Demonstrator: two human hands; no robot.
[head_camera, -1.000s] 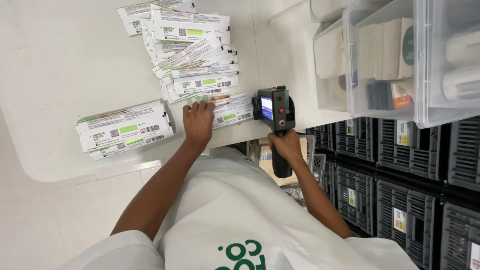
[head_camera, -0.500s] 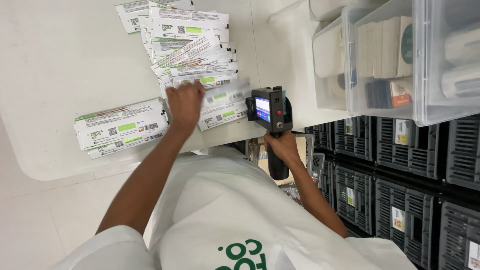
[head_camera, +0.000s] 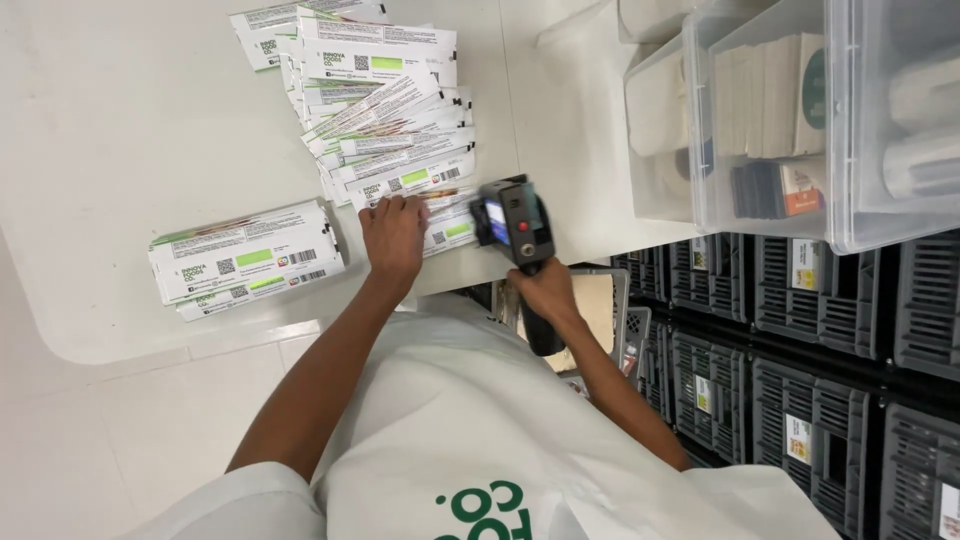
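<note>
My left hand (head_camera: 394, 238) lies flat, fingers down, on the near end of a fanned row of white flat packets with green label bars (head_camera: 385, 130) on the white table (head_camera: 120, 120). My right hand (head_camera: 545, 297) grips the black handle of a handheld printer gun (head_camera: 513, 221), whose head with a small screen sits against the packet just right of my left hand. A separate neat stack of the same packets (head_camera: 245, 258) lies to the left near the table's front edge.
Clear plastic bins (head_camera: 800, 130) holding cards and small packs stand at the table's right. Dark grey slotted crates (head_camera: 800, 350) are stacked below and to the right. Pale floor tiles (head_camera: 120, 440) show at lower left.
My left hand slid up from the front packet onto the fanned row, then shifted right. The printer gun moved left and closer, up against the packets.
</note>
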